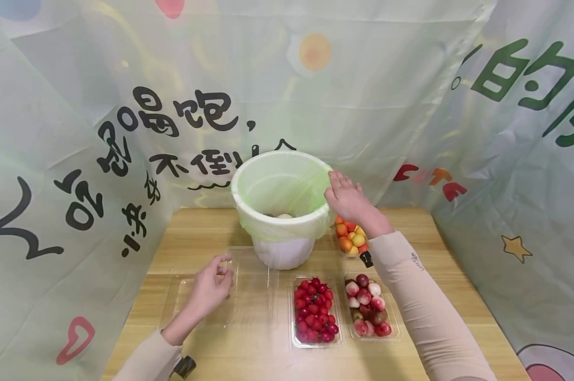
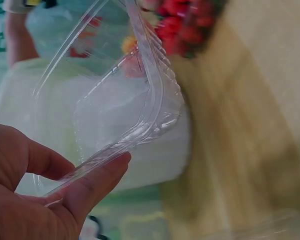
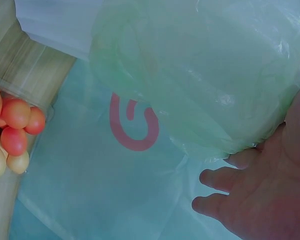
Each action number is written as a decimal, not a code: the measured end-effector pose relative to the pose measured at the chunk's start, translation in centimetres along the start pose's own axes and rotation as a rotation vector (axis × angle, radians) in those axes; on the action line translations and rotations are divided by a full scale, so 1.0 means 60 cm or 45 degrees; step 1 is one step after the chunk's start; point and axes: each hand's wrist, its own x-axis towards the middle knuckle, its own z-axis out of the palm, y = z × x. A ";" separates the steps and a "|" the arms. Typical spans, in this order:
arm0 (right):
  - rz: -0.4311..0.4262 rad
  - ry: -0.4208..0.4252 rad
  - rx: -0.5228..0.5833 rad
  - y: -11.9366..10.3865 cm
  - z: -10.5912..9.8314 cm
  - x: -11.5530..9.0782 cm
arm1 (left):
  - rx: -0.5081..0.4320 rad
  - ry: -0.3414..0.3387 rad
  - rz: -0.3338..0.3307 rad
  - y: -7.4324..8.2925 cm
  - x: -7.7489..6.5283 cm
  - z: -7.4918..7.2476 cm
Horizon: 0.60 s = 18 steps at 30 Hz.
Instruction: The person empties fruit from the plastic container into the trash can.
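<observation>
L hand (image 1: 208, 288), lower left of frame, pinches the clear container (image 2: 162, 97) btwn thumb and fingers at its rim, prob. since that edge is stiffer than the thin walls. R hand (image 1: 349, 200), right of ctr, is at the rim of the bin (image 1: 283, 255) w/ fingers slightly apart, prob. steadying bin or liner (image 3: 215, 75); can't tell if it grips. Red fruit (image 1: 314, 312) sits lower ctr, prob. for easy reach.

Bucket (image 1: 283, 255) contents (image 1: 283, 216) mostly hidden, sleeve lettering (image 1: 416, 261) illegible
</observation>
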 end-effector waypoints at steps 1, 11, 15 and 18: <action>0.000 0.000 -0.001 0.000 0.000 0.000 | 0.013 -0.005 -0.018 -0.009 0.001 0.003; -0.003 -0.001 0.003 -0.001 -0.001 0.000 | 0.117 -0.036 -0.106 -0.083 0.017 0.024; -0.003 -0.002 -0.002 -0.002 -0.002 -0.001 | 0.153 -0.068 -0.099 -0.094 0.019 0.028; -0.003 -0.004 -0.006 -0.002 -0.002 -0.001 | 0.156 -0.086 -0.102 -0.097 0.019 0.031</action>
